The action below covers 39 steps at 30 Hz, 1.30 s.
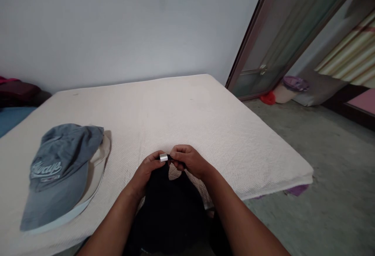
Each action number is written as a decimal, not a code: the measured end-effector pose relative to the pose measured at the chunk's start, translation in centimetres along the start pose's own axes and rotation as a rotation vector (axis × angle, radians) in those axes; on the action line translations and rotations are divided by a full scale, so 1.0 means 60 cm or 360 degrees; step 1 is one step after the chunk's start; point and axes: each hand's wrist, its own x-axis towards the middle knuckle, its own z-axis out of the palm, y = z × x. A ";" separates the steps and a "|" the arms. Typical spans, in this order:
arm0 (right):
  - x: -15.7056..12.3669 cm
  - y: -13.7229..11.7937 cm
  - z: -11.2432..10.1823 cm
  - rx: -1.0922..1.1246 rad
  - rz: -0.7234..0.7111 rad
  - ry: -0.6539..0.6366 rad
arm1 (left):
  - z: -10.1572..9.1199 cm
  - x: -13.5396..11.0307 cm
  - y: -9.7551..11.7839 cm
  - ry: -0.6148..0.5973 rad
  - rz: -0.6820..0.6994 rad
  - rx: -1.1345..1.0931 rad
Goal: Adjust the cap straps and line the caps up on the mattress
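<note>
A black cap is in front of me at the bottom middle, its back opening and strap turned away from me. My left hand is closed on the strap, with the thumb by its silver metal buckle. On the other side of the buckle, my right hand pinches the dark strap between thumb and fingers. The lower part of the black cap blends into dark shadow between my forearms. To the left, a faded blue cap with white lettering lies on top of a beige cap.
A bed with a pale textured cover stretches out to a white wall. Dark red items lie at its far left corner. Right of the bed are a framed glass door, a bin with a purple liner and concrete floor.
</note>
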 end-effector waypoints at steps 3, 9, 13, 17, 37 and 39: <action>0.000 -0.002 0.001 -0.0057 -0.0033 -0.0007 | -0.003 0.001 0.000 0.0019 0.0000 0.0021; 0.000 -0.001 -0.002 -0.0097 -0.0066 0.0016 | -0.003 -0.001 0.001 0.0086 -0.0007 0.0057; 0.000 0.000 -0.005 -0.0070 -0.0042 -0.0035 | 0.000 -0.006 0.002 0.0070 0.0026 0.0054; 0.000 0.001 -0.002 -0.0027 -0.0021 -0.0065 | 0.001 -0.007 0.005 0.0008 0.0037 0.0098; -0.002 -0.001 0.003 -0.0008 -0.0012 -0.0117 | 0.009 -0.020 0.006 0.0029 -0.0024 0.0188; -0.002 -0.002 0.003 -0.0108 -0.0026 -0.0068 | 0.010 -0.019 0.006 0.0060 -0.0032 0.0186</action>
